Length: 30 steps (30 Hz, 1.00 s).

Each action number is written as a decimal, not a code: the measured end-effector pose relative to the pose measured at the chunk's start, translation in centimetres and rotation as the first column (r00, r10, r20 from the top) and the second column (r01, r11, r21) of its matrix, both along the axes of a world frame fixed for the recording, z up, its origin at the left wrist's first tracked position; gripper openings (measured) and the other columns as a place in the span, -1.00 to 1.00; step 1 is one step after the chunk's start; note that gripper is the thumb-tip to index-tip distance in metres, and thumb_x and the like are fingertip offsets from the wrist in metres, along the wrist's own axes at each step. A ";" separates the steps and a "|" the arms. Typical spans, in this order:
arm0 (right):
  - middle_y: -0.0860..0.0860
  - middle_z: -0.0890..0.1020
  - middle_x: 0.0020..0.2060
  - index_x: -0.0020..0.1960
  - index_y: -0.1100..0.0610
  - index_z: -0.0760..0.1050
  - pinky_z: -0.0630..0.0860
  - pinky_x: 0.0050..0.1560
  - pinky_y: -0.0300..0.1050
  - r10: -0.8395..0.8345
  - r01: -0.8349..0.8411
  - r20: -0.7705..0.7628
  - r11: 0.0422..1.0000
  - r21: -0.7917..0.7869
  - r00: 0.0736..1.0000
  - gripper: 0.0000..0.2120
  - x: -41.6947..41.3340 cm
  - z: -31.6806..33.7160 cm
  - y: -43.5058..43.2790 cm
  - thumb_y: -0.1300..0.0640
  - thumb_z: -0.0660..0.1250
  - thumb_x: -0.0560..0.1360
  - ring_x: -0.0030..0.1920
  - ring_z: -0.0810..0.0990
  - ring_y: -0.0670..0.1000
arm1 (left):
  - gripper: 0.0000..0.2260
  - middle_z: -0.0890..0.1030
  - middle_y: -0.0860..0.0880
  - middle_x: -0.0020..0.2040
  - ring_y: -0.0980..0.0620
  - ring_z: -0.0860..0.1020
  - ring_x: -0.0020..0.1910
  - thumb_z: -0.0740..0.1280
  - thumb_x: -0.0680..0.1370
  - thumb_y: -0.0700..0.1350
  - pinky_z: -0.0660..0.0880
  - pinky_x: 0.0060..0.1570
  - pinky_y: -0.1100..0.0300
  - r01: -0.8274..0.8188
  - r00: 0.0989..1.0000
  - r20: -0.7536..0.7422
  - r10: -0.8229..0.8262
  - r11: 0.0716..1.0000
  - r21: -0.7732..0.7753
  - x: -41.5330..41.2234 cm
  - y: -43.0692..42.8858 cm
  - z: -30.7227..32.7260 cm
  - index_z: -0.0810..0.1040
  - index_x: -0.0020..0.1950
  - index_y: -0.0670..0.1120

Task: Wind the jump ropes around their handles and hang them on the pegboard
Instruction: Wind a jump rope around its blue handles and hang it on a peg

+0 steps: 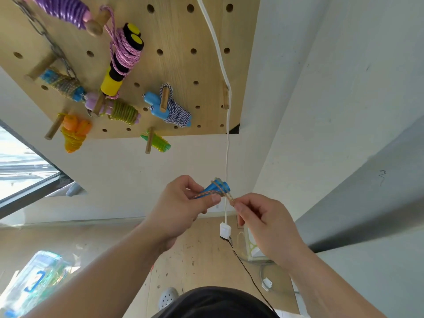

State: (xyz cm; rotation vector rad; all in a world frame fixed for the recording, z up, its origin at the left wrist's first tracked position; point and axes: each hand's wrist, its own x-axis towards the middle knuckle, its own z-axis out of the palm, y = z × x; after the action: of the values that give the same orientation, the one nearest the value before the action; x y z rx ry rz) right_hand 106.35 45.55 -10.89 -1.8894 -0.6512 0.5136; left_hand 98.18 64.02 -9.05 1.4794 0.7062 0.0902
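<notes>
Both bare forearms reach up from the bottom of the view and the hands meet in front of the pale wall, below the light wooden pegboard (181, 72). The left hand (183, 210) is clenched around the pair of blue plastic jump-rope handles (219, 187): fingers curled over them, thumb pressed flat along the side, handle tips poking out towards the right. The orange-speckled braided rope (207, 193) runs along the handles and loops round their tips. From there one strand leads down to the right hand (263, 223), which pinches it between thumb and forefinger just beside the handles, the other fingers loosely folded, the wrist bent back. So this bundle is up in the air, held by both hands, well apart from the board. Up on the pegboard hang wound ropes on wooden pegs: yellow-and-black foam handles wrapped in pink cord (121, 60), light blue handles bound in navy-and-white cord (171, 109), a small green bundle (158, 142) at the lower edge, an orange one (74, 131) to the left. A white cable (227, 145) hangs down past a bare wooden peg (226, 97).
</notes>
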 end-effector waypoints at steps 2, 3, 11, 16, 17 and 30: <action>-0.04 0.58 -0.32 -0.06 0.00 0.63 0.43 -0.31 -0.24 0.084 -0.076 0.110 0.994 -0.073 0.990 -0.81 0.3 -1.1 -0.6 0.05 0.27 0.65 -0.36 0.48 -0.08 | -0.68 0.54 -0.17 -0.33 0.04 0.23 -0.51 0.58 0.41 -0.12 0.15 -0.47 0.23 -0.010 0.999 0.033 0.015 0.991 -0.137 -0.2 -0.3 -0.1 0.44 -0.12 -0.16; -0.07 0.57 -0.31 -0.01 -0.05 0.62 0.47 -0.25 -0.18 0.130 -0.114 0.148 0.988 -0.108 0.980 -0.82 0.5 -1.7 -0.8 0.03 0.25 0.66 -0.31 0.51 -0.04 | -0.65 0.52 -0.18 -0.33 0.03 0.21 -0.50 0.61 0.38 -0.12 0.13 -0.47 0.23 0.008 0.999 0.049 0.001 0.984 -0.180 -0.3 -0.4 0.0 0.43 -0.14 -0.15; -0.14 0.51 -0.32 -0.03 -0.16 0.56 0.40 -0.19 -0.24 0.505 -0.497 -0.017 0.841 -0.213 0.863 -0.79 3.4 -1.6 -1.3 -0.04 0.18 0.69 -0.28 0.46 -0.14 | -0.61 0.66 -0.13 -0.27 0.06 0.42 -0.48 0.63 0.35 -0.14 0.32 -0.46 0.24 0.274 0.961 0.048 -0.273 0.961 -0.025 -1.9 -2.0 0.6 0.45 -0.09 -0.23; -0.12 0.56 -0.31 -0.08 0.05 0.59 0.39 -0.19 -0.24 0.739 -0.745 -0.190 0.559 -0.365 0.647 -0.81 5.8 -0.5 0.1 0.05 0.27 0.65 -0.28 0.47 -0.15 | -0.67 0.73 -0.12 -0.12 -0.07 0.73 -0.09 0.65 0.30 -0.11 0.67 -0.13 0.10 0.462 0.887 -0.107 -0.449 0.860 0.216 -2.8 -1.7 0.7 0.54 -0.16 -0.14; -0.10 0.58 -0.28 -0.05 0.06 0.61 0.42 -0.16 -0.20 0.758 -0.757 -0.187 0.528 -0.384 0.624 -0.83 6.1 -0.4 0.5 0.05 0.29 0.64 -0.25 0.50 -0.12 | -0.68 0.72 -0.09 -0.13 -0.07 0.72 -0.10 0.68 0.30 -0.09 0.68 -0.12 0.04 0.501 0.866 -0.153 -0.477 0.823 0.269 -3.0 -1.7 0.5 0.55 -0.18 -0.08; 0.00 0.62 -0.27 -0.14 0.08 0.64 0.50 -0.21 -0.04 0.719 -0.514 0.064 0.554 -0.655 0.692 -0.80 4.1 1.3 7.4 0.18 0.25 0.55 -0.24 0.56 0.01 | -0.63 0.56 0.08 -0.26 0.13 0.49 -0.28 0.67 0.28 0.02 0.50 -0.21 0.16 0.501 0.865 -0.362 -0.348 0.641 0.581 -1.5 0.8 -1.8 0.46 -0.27 0.07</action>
State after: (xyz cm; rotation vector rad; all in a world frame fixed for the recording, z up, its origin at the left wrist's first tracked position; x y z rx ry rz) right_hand 110.41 52.97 -9.59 -2.3287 -1.5932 0.9640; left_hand 96.65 64.77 -10.86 2.3536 0.4838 -0.2216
